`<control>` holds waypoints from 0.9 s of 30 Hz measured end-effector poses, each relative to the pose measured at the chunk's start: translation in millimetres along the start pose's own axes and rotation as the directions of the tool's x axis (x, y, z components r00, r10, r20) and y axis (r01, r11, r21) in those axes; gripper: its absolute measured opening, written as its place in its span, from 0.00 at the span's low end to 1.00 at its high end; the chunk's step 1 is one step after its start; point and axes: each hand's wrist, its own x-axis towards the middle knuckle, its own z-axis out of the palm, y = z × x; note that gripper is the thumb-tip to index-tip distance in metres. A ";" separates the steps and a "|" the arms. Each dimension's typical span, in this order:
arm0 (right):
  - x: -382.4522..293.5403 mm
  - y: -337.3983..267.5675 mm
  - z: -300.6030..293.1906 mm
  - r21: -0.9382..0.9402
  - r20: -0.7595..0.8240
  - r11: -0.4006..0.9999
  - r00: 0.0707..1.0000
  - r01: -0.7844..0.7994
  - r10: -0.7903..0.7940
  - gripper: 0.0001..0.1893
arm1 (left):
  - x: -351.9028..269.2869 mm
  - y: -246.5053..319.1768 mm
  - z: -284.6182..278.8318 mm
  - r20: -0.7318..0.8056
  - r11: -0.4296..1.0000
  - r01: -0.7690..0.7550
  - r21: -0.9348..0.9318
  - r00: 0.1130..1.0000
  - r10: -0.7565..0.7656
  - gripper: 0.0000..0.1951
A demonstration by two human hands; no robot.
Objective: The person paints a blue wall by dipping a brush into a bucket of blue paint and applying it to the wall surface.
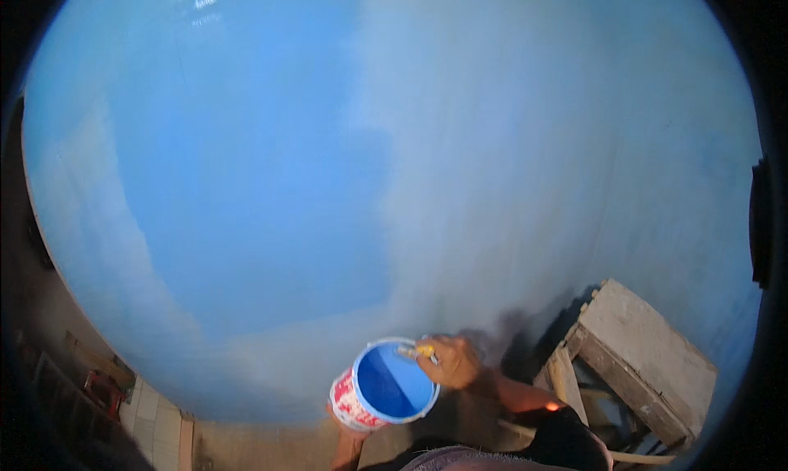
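Note:
A red-and-white paint bucket [357, 403] with blue paint inside stands tilted at the bottom centre, its open top facing the camera. My left hand [348, 431] holds it from beneath and at its left side; the fingers are mostly hidden by the bucket. At the right of the rim, my right hand [452, 361] grips the yellow handle of a paintbrush [426, 350], whose head is over the bucket's opening. Beyond both hands rises a wall [492, 163] of pale, patchy blue, with a large area of brighter blue paint [265, 194] at its left and middle.
A rough wooden stand [652, 348] with a flat top is against the wall at the lower right. Pale floor tiles [144, 415] and a red object [103, 392] lie at the lower left, past the wall's edge. A dark object [760, 225] is at the far right.

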 end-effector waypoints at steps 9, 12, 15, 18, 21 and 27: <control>-16.6 22.3 12.5 0.158 0.229 0.977 0.968 -0.144 0.106 0.08 | -9.2 -6.7 2.9 0.002 1.000 -0.021 -0.003 1.000 0.021 0.54; -14.4 21.9 10.0 0.114 0.165 0.988 0.983 -0.104 0.084 0.08 | -13.4 -5.6 4.5 -0.015 1.000 -0.020 -0.002 1.000 0.020 0.54; -11.7 31.4 18.1 0.067 0.072 0.996 0.996 -0.058 0.053 0.08 | -15.2 -1.5 3.2 -0.030 1.000 -0.029 0.003 0.999 0.029 0.54; -7.8 26.6 8.0 -0.076 0.063 0.997 0.998 0.020 -0.015 0.09 | -14.7 -0.3 4.1 -0.039 1.000 -0.027 0.002 0.999 0.027 0.53; -1.6 10.9 -10.4 0.048 0.051 0.995 0.995 -0.084 0.081 0.07 | -14.6 0.8 6.9 -0.049 0.999 -0.036 0.008 0.998 0.037 0.53; -12.9 11.2 -4.4 0.283 0.372 0.886 0.894 -0.367 0.251 0.07 | -9.7 4.4 12.9 -0.043 0.999 -0.052 0.008 0.998 0.053 0.53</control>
